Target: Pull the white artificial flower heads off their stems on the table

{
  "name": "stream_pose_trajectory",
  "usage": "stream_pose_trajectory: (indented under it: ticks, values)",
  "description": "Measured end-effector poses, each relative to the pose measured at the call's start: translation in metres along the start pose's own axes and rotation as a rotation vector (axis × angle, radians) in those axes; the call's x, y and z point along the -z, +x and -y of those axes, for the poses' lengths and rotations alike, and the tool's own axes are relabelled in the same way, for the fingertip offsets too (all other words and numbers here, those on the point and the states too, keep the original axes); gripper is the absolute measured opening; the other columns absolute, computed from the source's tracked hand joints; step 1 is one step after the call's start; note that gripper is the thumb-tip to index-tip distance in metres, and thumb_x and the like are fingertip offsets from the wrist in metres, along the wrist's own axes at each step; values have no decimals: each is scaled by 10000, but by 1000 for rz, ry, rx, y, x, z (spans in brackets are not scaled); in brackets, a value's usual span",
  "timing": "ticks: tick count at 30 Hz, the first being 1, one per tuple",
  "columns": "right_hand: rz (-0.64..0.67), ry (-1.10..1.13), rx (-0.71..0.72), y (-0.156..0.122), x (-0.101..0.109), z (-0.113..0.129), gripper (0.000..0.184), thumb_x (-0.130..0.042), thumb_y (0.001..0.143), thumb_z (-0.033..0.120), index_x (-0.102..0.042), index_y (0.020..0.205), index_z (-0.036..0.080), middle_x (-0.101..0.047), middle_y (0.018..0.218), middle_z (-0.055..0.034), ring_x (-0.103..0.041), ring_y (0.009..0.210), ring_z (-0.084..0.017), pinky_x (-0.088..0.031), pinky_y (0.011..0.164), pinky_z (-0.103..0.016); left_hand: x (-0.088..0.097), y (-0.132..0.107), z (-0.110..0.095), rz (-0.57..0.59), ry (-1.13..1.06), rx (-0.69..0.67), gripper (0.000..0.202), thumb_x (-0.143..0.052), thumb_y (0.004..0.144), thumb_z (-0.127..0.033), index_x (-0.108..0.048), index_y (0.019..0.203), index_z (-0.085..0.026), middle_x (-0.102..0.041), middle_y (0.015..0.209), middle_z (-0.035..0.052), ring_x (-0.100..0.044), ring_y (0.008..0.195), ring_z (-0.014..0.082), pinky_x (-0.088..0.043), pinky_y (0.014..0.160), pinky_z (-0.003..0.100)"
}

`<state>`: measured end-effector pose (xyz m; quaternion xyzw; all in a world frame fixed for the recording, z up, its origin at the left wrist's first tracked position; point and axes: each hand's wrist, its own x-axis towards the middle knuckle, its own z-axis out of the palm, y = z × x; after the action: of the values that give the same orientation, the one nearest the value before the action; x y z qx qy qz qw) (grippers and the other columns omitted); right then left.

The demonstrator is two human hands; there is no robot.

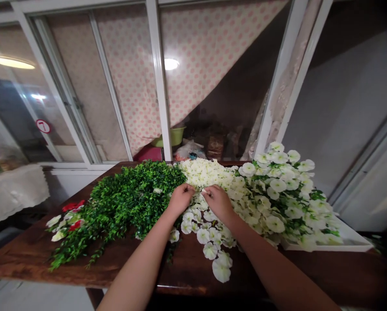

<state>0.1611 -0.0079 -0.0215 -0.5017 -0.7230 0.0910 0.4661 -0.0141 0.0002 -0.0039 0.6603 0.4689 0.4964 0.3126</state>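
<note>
My left hand [182,199] is closed, its thumb and fingertips pinched together at the edge between the green leaves and the white flowers. Whatever is in that pinch is too small to make out. Close beside it, my right hand [218,201] is closed too, with a small pale bit of a white flower [204,190] showing at its fingertips. Behind and beneath both hands lies a heap of loose white flower heads [209,172]. More white flowers [221,265] are spread toward the table's front edge, between my forearms.
Bushy green leaf sprays [131,196] cover the table's left half, with red and white flowers [75,222] at their outer end. White flowers on green stems [282,185] rest in a white tray [351,242] at right. The brown table [187,276] stands against windows.
</note>
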Motion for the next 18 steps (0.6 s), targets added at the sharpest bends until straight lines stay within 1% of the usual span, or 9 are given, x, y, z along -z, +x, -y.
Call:
stream_pose_trajectory:
  ticks: [2,4,5,8,10,11,15,18]
  values:
    - [-37,264,-117,0,-5,0,223,-567,827,419,-629,801,206,-623,740,-33,-571,694,-192,-456,672,-311,0,3,2,14,-105,40,146,-593,727,-268,-671,767,-151,-641,693,29,-536,611,143,-394,604,252]
    - [-27,524,-239,0,-10,2,271,-616,778,473,-610,792,203,-612,709,-17,-557,636,-180,-462,605,-307,1,4,2,22,-156,49,159,-614,716,-278,-675,775,-143,-639,690,28,-529,600,134,-395,600,249]
    - [-11,639,-286,0,-11,3,293,-653,743,486,-608,799,201,-616,714,-16,-558,632,-178,-467,590,-307,2,4,1,46,-168,48,171,-628,711,-281,-681,792,-140,-645,702,32,-531,608,134,-396,601,248]
    - [41,894,-383,-2,-12,9,346,-733,669,481,-624,830,195,-648,761,-32,-581,661,-181,-488,601,-311,3,2,-3,207,-165,7,248,-698,678,-292,-705,867,-132,-672,770,51,-539,646,138,-399,609,245]
    - [63,971,-407,-4,-10,12,352,-754,653,473,-644,836,194,-669,808,-45,-599,709,-186,-496,635,-312,2,0,-5,286,-130,-42,298,-740,648,-289,-711,895,-125,-678,790,52,-534,652,133,-402,618,244]
    - [65,988,-414,-5,-10,13,352,-762,646,472,-652,832,194,-673,824,-47,-602,727,-186,-496,647,-309,1,0,-6,298,-118,-59,310,-750,642,-288,-711,900,-122,-678,789,48,-532,650,130,-405,625,244]
    - [62,997,-431,-5,-7,13,333,-776,622,468,-667,786,200,-655,792,-25,-579,710,-165,-483,625,-285,-1,-1,-7,256,-143,-56,272,-724,689,-319,-700,868,-116,-673,775,38,-550,664,130,-430,656,252]
    - [135,957,-417,-3,-3,14,286,-759,636,447,-666,733,194,-630,706,-9,-549,642,-149,-458,582,-275,1,0,-7,236,-120,-71,215,-674,736,-311,-692,833,-120,-663,749,31,-555,661,128,-437,655,251]
